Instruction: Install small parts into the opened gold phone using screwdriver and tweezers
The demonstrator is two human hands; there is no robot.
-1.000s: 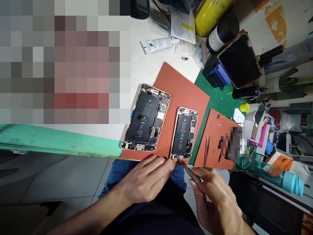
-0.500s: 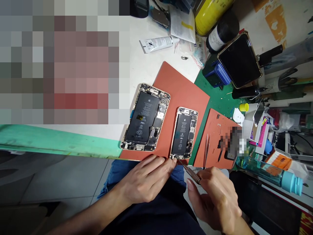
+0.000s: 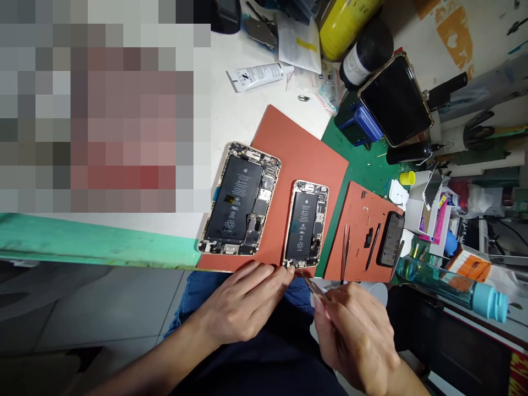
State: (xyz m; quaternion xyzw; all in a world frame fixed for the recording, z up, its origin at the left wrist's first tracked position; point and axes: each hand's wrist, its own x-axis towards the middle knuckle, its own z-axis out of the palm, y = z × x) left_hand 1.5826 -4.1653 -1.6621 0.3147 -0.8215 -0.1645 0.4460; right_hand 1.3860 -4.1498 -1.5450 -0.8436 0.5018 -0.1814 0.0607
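Note:
A small phone [image 3: 305, 220], its screen off and battery and circuit boards bare, lies on the red-brown mat. My left hand [image 3: 243, 302] rests at the mat's front edge, fingers pressed together, with its fingertips on the phone's bottom left corner. Gripped in my right hand [image 3: 357, 330] is a slim metal tool [image 3: 314, 286] with a ribbed handle. The tool's thin tip is at the phone's bottom edge, beside my left fingertips; whether it touches is too small to tell. A larger opened phone [image 3: 237, 201] lies to the left on the same mat [image 3: 303, 143].
On a second mat [image 3: 355, 209] at right lie tweezers [image 3: 345, 250], a black stick [image 3: 373, 247] and a phone with its screen lit [image 3: 391, 239]. A blue bottle [image 3: 449, 283] lies beyond. Behind are a white tube [image 3: 259, 76] and a phone on a stand [image 3: 396, 99].
The view has shifted slightly. My right thumb has closed onto the metal tool's handle, where it was apart before. My left hand stays at the small phone's corner.

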